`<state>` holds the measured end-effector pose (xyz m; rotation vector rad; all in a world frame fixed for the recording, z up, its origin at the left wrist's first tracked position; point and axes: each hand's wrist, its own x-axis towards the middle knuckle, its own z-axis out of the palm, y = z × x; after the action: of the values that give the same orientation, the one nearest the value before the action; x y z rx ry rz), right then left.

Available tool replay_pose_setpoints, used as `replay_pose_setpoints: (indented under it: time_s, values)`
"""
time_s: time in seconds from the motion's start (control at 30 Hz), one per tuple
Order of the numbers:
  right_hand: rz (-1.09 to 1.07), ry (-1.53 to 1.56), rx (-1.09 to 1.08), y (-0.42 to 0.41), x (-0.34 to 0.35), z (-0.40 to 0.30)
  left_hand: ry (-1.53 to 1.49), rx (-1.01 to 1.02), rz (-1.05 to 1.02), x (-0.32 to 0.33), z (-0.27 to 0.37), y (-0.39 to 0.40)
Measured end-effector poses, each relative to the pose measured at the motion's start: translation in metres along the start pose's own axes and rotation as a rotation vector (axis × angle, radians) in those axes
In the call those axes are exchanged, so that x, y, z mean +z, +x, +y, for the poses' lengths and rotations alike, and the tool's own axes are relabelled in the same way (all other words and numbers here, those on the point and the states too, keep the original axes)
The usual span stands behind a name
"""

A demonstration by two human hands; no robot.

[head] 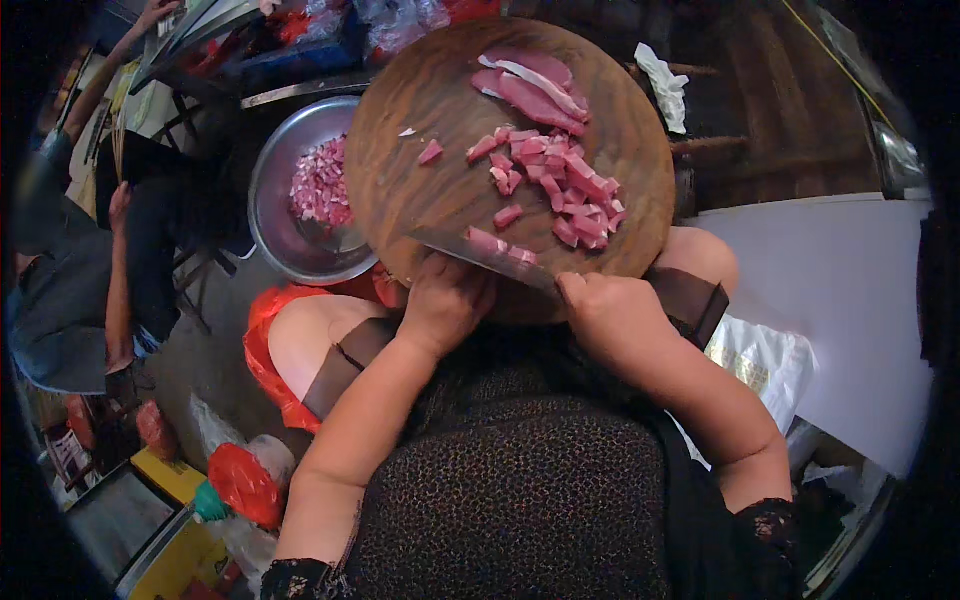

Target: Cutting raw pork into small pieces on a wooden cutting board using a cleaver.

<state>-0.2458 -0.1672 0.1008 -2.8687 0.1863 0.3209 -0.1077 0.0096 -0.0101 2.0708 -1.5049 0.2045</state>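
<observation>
A round wooden chopping block [405, 97] stands before me. My right hand [611, 304] grips the handle end of a knife, whose broad blade [495, 259] lies slantwise over the block's near part. My left hand [450, 296] is at the near edge, close behind the blade; its fingers are partly hidden, so whether it holds anything is unclear. Just beyond the blade are a few cut pieces of raw meat [487, 240]. Farther off lies a heap of meat chunks [574, 184], with uncut meat slices [536, 86] above it. One small piece [430, 152] lies apart on the left.
A metal bowl [262, 187] of diced meat touches or nearly touches the block's left side. Another person [120, 277] sits at far left, holding thin sticks. Crumpled white paper [664, 86] lies right of the block; a pale board [832, 300] is at right.
</observation>
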Motion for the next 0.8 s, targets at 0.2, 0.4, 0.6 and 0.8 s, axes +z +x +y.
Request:
replay_pose_setpoints:
  time_s: [0.2,0.4,0.6,0.8]
  values:
    - [-0.093,0.09,0.071,0.036,0.009,-0.02,-0.055,-0.058,-0.061,-0.003,0.003,0.002]
    - [0.068,0.122,0.008,0.055,0.006,-0.005,-0.074,-0.069,-0.027,0.0,0.0,-0.008]
    - [-0.05,0.021,0.027,0.004,-0.002,-0.009,-0.033,-0.09,-0.058,-0.001,0.004,-0.016]
    - [-0.137,0.075,0.075,0.026,0.002,-0.03,-0.095,-0.071,-0.114,-0.01,0.005,-0.015]
